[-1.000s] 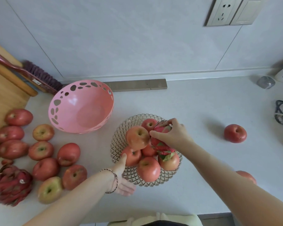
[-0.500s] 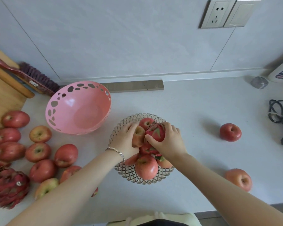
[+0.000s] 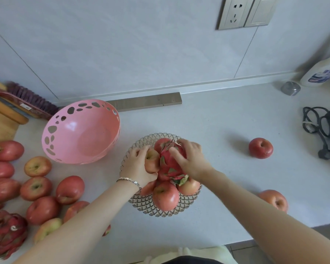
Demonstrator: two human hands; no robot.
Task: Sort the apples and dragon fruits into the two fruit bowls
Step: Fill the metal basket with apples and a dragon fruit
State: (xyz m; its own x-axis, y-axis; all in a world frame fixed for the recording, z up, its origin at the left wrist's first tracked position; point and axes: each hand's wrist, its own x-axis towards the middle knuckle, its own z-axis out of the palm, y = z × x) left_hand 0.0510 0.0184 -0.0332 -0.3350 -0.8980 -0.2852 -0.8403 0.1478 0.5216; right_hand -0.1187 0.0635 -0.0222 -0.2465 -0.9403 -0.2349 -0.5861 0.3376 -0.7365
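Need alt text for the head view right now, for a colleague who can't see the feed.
Both hands reach into a clear glass bowl piled with apples: the right hand grips a dragon fruit on top, the left hand holds an apple. An empty pink bowl sits behind-left; loose apples lie on the white counter either side.
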